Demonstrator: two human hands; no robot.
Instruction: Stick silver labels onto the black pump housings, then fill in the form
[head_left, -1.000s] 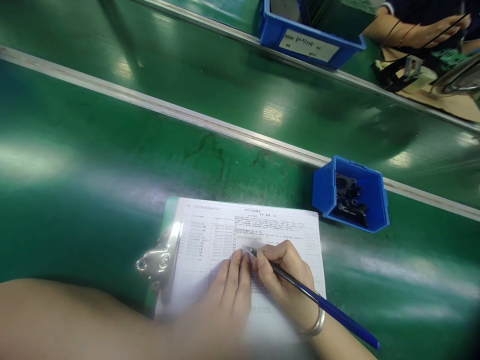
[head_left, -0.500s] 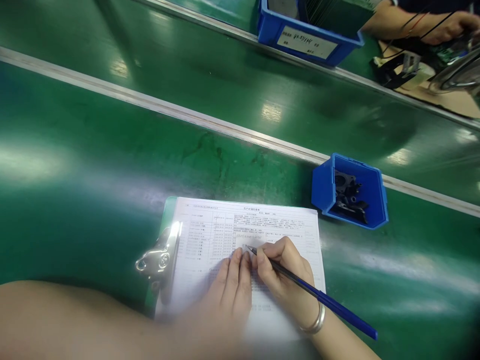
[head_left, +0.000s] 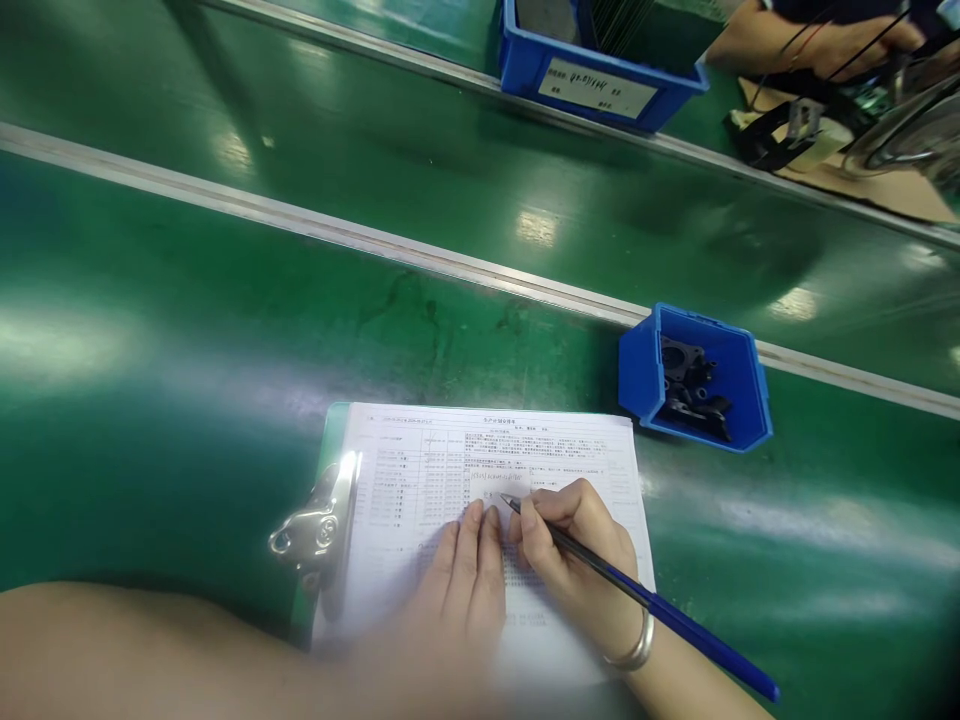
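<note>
A clipboard with a metal clip (head_left: 319, 530) on its left side lies on the green surface, holding printed sheets (head_left: 390, 500). My right hand (head_left: 581, 545) grips a blue and black pen (head_left: 675, 625), its tip touching or just over a small note (head_left: 491, 482) with handwriting on it. Beside it, my left hand (head_left: 465, 590) rests flat on the paper with fingers stretched out, just below the note. Its wrist is blurred. A silver bangle (head_left: 636, 645) is around my right wrist.
A blue bin (head_left: 637, 375) with black parts stands right of the clipboard's top. Farther back is a labelled blue bin (head_left: 517, 65) holding green boards. At the upper right, another person's hands work near cables. Metal rails (head_left: 420, 255) cross the surface.
The pen tip has shifted slightly right on the note, and more handwriting shows beneath the first line. The whole view has moved a little. My left hand stays on the paper.
</note>
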